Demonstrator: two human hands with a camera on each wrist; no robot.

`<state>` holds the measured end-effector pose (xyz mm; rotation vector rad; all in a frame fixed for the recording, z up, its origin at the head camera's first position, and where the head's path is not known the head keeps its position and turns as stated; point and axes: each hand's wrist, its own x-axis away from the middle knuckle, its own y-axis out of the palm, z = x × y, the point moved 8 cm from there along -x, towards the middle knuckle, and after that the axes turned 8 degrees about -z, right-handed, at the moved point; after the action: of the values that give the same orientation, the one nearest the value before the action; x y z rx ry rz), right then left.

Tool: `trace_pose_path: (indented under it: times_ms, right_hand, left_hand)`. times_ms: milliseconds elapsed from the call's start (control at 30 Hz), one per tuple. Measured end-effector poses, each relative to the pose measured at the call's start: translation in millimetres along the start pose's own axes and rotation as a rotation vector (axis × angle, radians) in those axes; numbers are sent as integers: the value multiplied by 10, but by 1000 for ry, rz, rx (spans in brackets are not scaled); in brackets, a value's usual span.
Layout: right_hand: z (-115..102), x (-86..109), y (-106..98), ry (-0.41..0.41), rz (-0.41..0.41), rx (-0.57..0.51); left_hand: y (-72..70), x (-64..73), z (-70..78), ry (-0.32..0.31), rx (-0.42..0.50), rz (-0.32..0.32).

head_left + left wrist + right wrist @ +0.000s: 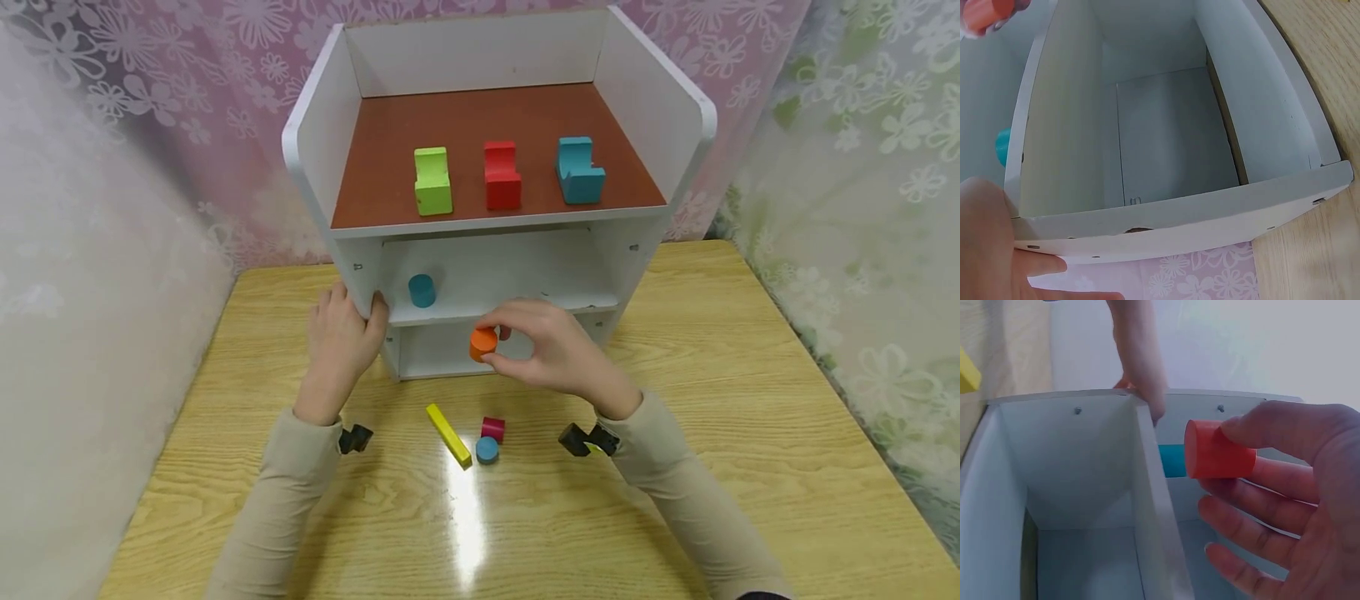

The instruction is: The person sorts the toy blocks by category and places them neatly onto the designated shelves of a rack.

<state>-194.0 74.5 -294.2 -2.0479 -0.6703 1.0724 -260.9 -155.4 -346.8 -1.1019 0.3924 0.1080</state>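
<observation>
In my right hand an orange cylinder block is pinched between thumb and fingers, in front of the white shelf unit. The right wrist view shows the cylinder at the middle compartment's opening. My left hand grips the unit's left side panel, its thumb at the front edge and its fingers along the outer face. A teal cylinder stands on the middle shelf near its left end.
Lime, red and teal notched blocks line the brown top shelf. On the wooden table lie a yellow bar, a dark red cylinder and a blue cylinder. Patterned curtains surround the table.
</observation>
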Motion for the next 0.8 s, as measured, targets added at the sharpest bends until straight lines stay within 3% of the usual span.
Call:
trace_pose_path:
  times_ms: [267, 633, 800]
  right_hand:
    - [106, -182, -98, 18, 53, -48]
    - [515, -392, -43, 275, 23, -62]
    - [657, -414, 16, 328, 21, -52]
  left_hand:
    - [-5, -7, 6, 20, 7, 12]
    - [8, -4, 2, 21, 20, 10]
    - [2, -4, 15, 32, 20, 19]
